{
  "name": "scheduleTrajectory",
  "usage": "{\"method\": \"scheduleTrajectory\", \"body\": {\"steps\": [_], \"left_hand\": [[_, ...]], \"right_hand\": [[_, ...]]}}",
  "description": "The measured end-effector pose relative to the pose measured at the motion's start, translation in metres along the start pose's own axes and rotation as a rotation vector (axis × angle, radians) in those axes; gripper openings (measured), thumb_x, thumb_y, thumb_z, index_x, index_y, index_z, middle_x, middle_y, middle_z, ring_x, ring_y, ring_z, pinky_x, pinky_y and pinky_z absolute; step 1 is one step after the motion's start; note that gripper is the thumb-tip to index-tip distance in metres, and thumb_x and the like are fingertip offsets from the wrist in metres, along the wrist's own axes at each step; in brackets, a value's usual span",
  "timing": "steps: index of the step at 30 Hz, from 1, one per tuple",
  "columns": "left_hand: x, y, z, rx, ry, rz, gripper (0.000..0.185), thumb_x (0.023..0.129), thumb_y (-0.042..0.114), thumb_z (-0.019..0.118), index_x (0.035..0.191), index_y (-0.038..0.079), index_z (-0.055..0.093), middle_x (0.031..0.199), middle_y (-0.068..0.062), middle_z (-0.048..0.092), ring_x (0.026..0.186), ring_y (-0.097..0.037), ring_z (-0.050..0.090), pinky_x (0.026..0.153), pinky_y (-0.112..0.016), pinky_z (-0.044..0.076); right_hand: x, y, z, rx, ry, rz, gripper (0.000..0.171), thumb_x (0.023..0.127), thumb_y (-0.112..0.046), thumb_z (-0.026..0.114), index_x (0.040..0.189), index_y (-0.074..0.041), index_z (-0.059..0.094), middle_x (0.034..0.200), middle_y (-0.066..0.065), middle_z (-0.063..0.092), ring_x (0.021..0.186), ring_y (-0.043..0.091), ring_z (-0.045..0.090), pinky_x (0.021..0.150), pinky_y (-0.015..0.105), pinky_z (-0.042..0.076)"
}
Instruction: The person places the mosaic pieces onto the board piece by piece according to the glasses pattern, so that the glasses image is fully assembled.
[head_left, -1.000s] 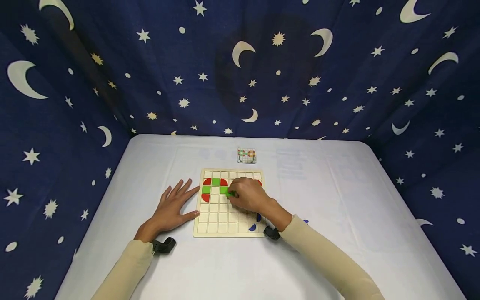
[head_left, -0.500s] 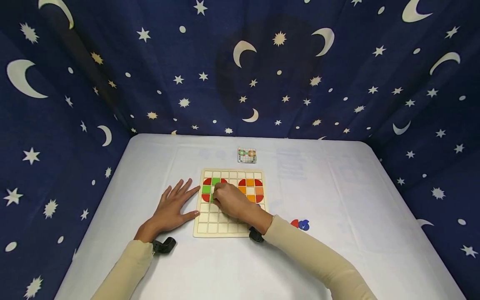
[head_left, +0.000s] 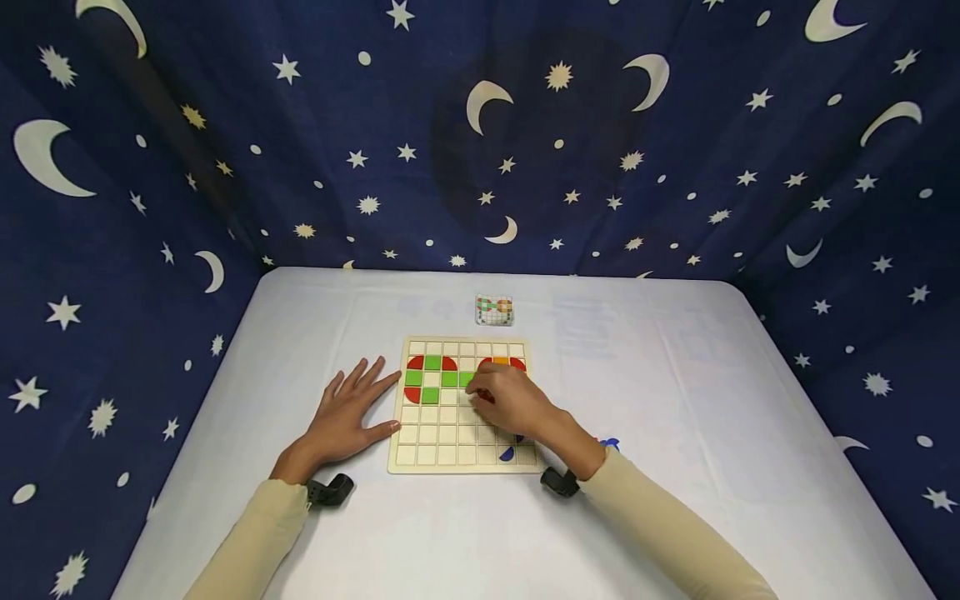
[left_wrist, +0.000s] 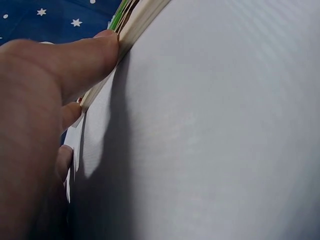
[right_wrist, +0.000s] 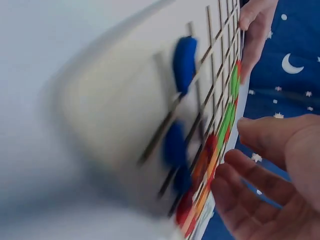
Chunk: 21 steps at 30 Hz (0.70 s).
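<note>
My left hand [head_left: 345, 421] lies with fingers spread on the table, its thumb [left_wrist: 100, 55] touching the left edge of a cream gridded board [head_left: 420, 454]. Green square tiles [head_left: 432, 362] and red quarter-circle tiles [head_left: 416, 363] fill cells in the board's upper left. A green tile [head_left: 467, 379] sits by the fingertips of my right hand [head_left: 513, 400]. In the right wrist view, the thumb [right_wrist: 260, 131] stands apart from loosely bent fingers, and nothing shows between them. The right hand hides part of a red and orange group [head_left: 501, 361].
A small pattern card [head_left: 495, 310] lies behind the board. Blue half-round pieces [head_left: 507, 453] rest on the board's lower right. More blue pieces [head_left: 609, 443] lie right of it, partly behind the right forearm. A starry dark-blue cloth [head_left: 555, 167] surrounds the white table [head_left: 660, 358].
My right hand carried a green tile to the left group's lower cells, then moved right. Green tiles now show in the lower cell and right of the group. The left hand has stayed put.
</note>
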<state>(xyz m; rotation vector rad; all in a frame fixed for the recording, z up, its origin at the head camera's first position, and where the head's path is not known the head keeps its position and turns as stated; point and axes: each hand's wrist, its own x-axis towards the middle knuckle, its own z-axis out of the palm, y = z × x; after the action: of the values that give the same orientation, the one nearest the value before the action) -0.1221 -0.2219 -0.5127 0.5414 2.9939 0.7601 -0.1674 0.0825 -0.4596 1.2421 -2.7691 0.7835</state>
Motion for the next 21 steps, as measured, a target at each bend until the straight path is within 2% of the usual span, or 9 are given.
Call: {"method": "scheduleTrajectory", "body": {"steps": [5, 11, 16, 18, 21], "left_hand": [[0.000, 0.000, 0.001, -0.006, -0.002, -0.006, 0.080, 0.085, 0.049, 0.071, 0.153, 0.021, 0.039, 0.162, -0.011, 0.019, 0.148, -0.034, 0.007, 0.113, -0.059, 0.000], [0.000, 0.001, 0.000, -0.007, -0.005, -0.008, 0.080, 0.086, 0.048, 0.071, 0.153, 0.020, 0.039, 0.162, -0.011, 0.018, 0.148, -0.034, 0.007, 0.113, -0.059, 0.000], [0.000, 0.002, 0.000, -0.003, -0.009, -0.010, 0.080, 0.086, 0.050, 0.070, 0.153, 0.020, 0.038, 0.162, -0.012, 0.018, 0.148, -0.035, 0.006, 0.113, -0.060, 0.000], [0.000, 0.002, 0.000, -0.002, -0.011, -0.010, 0.080, 0.086, 0.051, 0.070, 0.153, 0.021, 0.038, 0.162, -0.012, 0.018, 0.148, -0.035, 0.006, 0.113, -0.060, 0.000], [0.000, 0.001, 0.000, -0.006, -0.012, -0.007, 0.080, 0.086, 0.051, 0.069, 0.153, 0.021, 0.037, 0.162, -0.012, 0.017, 0.148, -0.036, 0.006, 0.113, -0.059, 0.000]], "right_hand": [[-0.036, 0.013, -0.016, -0.099, 0.013, 0.100, 0.009, 0.086, -0.012, 0.076, 0.095, -0.013, 0.077, 0.093, -0.005, 0.068, 0.079, 0.009, 0.060, 0.067, 0.029, 0.051], [-0.076, 0.025, -0.033, -0.169, 0.004, 0.234, 0.018, 0.080, -0.016, 0.081, 0.097, -0.012, 0.077, 0.095, -0.004, 0.069, 0.083, 0.012, 0.064, 0.070, 0.033, 0.053], [-0.105, 0.036, -0.048, -0.131, -0.080, 0.317, 0.032, 0.075, -0.021, 0.087, 0.103, -0.010, 0.076, 0.097, -0.004, 0.067, 0.084, 0.014, 0.060, 0.073, 0.034, 0.051], [-0.115, 0.041, -0.052, -0.095, -0.108, 0.324, 0.036, 0.073, -0.020, 0.088, 0.105, -0.009, 0.075, 0.096, -0.003, 0.066, 0.083, 0.014, 0.058, 0.073, 0.034, 0.049], [-0.127, 0.046, -0.057, -0.047, -0.127, 0.311, 0.033, 0.072, -0.012, 0.088, 0.103, -0.006, 0.075, 0.093, -0.003, 0.063, 0.080, 0.012, 0.056, 0.072, 0.032, 0.049]]}}
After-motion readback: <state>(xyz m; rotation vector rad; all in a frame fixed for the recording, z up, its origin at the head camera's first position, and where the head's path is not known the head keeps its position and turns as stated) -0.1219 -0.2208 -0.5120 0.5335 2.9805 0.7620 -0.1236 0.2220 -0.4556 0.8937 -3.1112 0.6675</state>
